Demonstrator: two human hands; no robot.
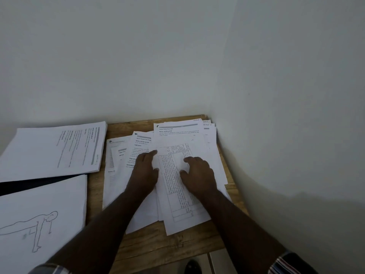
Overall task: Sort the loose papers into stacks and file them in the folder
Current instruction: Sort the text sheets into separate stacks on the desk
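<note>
Resting both hands (145,171) (197,175) on table sheet (177,186), loose papers (122,155) underneath.

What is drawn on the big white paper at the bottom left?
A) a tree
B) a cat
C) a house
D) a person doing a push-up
D: the large white sheet with the pencil line drawing, lying at the bottom left of the wooden table, shows an outlined figure propped on straight arms with its body stretched out, a push-up pose.

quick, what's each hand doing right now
Left hand: open, resting flat on the loose papers.
Right hand: open, fingers pressing the table sheet.
</note>
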